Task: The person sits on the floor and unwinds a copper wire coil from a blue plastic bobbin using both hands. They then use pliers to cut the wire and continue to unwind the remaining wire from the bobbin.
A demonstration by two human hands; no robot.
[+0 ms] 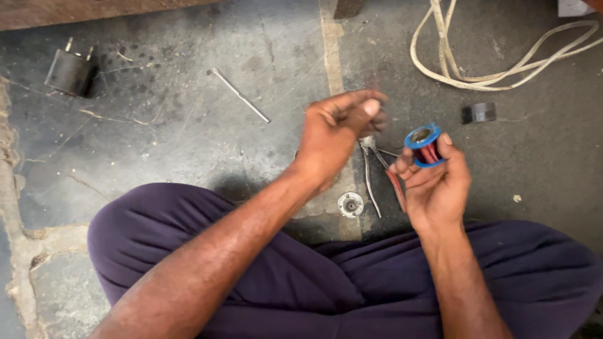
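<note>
While the person sits cross-legged in dark purple trousers (264,282) on the grey concrete floor (188,144), the right hand (436,185) holds a small blue plastic spool wound with reddish copper wire (424,145) up in front of the body, its fingers (405,164) and thumb curled closed around the spool's sides. The left hand (336,135) is raised just beside it, to the spool's left, with its fingers pinched together against the thumb; that hand is blurred, and whether a strand of wire lies between the fingertips cannot be told. On the floor below and between the two hands lie metal pliers with thin handles (372,169), and near them a small round metal washer-like part (350,204). Further off, a thin silver metal rod (240,95) lies at an angle, a black cylindrical part with prongs (70,72) sits near the upper left, a short black ring (480,113) rests to the right of the spool, and a loose cream-coloured flat cord (490,56) loops across the upper right.
</note>
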